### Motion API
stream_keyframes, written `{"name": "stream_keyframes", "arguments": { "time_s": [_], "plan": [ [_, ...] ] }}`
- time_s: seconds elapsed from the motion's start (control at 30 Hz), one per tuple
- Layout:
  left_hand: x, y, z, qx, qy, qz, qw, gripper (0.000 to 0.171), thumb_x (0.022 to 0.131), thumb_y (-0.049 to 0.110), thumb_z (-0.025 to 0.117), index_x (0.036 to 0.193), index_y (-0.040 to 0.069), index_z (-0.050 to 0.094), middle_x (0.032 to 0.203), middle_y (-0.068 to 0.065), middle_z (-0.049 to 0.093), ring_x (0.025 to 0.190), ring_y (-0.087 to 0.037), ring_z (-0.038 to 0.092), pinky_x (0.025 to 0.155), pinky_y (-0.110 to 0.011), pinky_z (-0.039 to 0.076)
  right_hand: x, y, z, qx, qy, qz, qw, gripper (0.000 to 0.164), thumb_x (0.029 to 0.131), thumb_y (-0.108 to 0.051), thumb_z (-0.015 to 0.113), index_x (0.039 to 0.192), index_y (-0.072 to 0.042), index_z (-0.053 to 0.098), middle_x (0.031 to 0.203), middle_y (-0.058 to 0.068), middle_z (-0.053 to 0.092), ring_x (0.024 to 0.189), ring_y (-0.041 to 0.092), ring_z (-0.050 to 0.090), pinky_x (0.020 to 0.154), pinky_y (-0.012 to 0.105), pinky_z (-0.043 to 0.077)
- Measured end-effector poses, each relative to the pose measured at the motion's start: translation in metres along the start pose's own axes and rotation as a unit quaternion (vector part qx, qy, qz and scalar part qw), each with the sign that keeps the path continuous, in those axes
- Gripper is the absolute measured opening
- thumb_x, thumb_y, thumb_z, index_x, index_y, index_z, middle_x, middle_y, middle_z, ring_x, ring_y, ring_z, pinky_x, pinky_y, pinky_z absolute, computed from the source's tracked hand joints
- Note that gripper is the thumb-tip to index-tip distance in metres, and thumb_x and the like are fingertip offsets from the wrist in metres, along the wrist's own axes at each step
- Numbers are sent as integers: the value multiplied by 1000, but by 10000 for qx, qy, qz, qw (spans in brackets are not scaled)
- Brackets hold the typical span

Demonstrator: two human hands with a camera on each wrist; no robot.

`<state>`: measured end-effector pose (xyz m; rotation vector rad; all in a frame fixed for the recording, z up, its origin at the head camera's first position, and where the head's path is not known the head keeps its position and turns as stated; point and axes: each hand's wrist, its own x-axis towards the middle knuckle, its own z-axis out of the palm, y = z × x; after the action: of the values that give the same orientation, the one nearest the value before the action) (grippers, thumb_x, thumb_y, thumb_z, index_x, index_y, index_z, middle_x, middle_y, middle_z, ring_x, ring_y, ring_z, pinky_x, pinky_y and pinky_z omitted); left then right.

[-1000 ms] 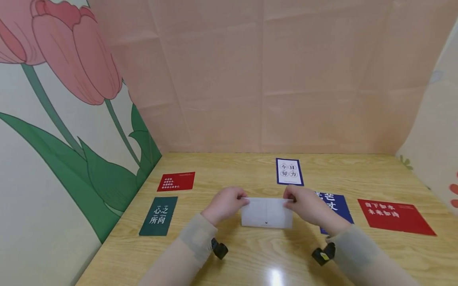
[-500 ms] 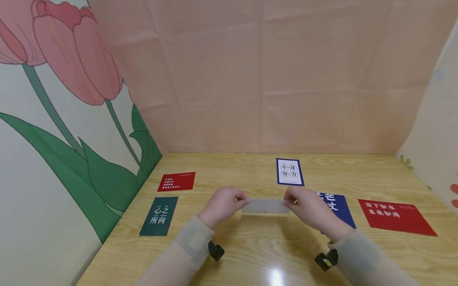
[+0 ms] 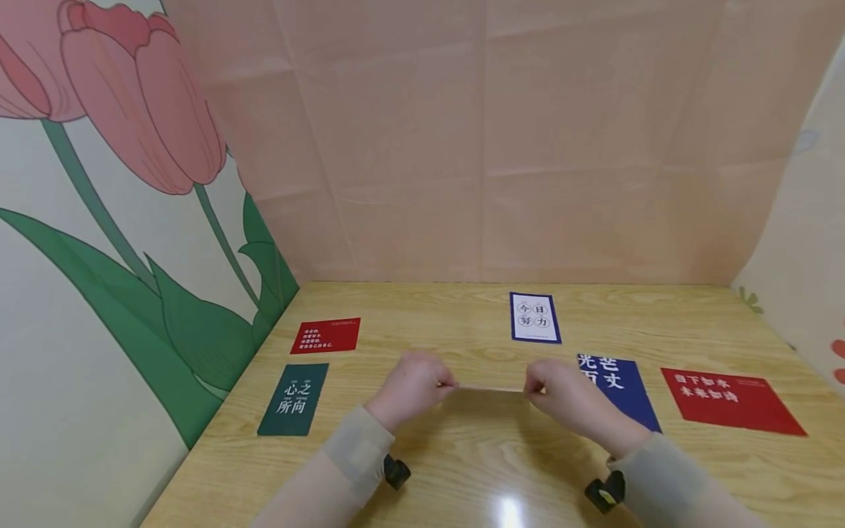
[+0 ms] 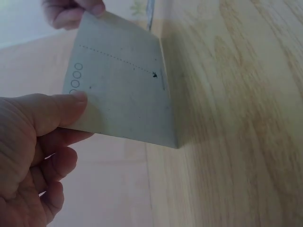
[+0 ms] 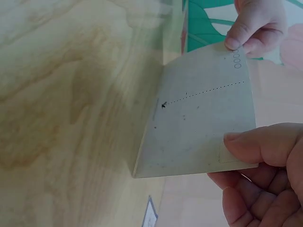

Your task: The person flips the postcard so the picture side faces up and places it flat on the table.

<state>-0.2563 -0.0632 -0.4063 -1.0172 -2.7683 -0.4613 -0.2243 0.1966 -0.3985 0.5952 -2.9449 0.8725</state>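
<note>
Between both hands is a white postcard (image 4: pixel 123 90), printed with a row of small circles and a dotted line. In the head view only its thin upper edge (image 3: pixel 490 389) shows. My left hand (image 3: pixel 412 389) pinches its left end, the thumb lying on the printed face in the left wrist view. At the other end my right hand (image 3: pixel 571 400) pinches the card near a faint printed box, its thumb (image 5: pixel 251 144) across the corner. Both wrist views show the long lower edge right at the wooden tabletop.
Left on the table (image 3: pixel 462 484) are a red card (image 3: pixel 326 335) and a green card (image 3: pixel 293 400). A white card with a blue border (image 3: pixel 535 317) lies behind the right hand. To the right are a blue card (image 3: pixel 623 389), partly covered by that hand, and another red card (image 3: pixel 733 400).
The postcard has tilted from showing its white face to edge-on in the head view. Both hands have dipped slightly while keeping their pinch. The cards on the table stay put.
</note>
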Motion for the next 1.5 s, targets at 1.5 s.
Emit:
{"name": "stream_keyframes", "arguments": {
  "time_s": [1.5],
  "plan": [
    [-16,8,31,585,-1462,494,9863,10,80,28,79,87,22,78,79,14,62,71,1,54,75,-17,44,-19,10,37,-979,-680,-563,9913,19,71,0,75,81,-17,71,83,-6,68,76,13,63,72,37,52]
  ]
}}
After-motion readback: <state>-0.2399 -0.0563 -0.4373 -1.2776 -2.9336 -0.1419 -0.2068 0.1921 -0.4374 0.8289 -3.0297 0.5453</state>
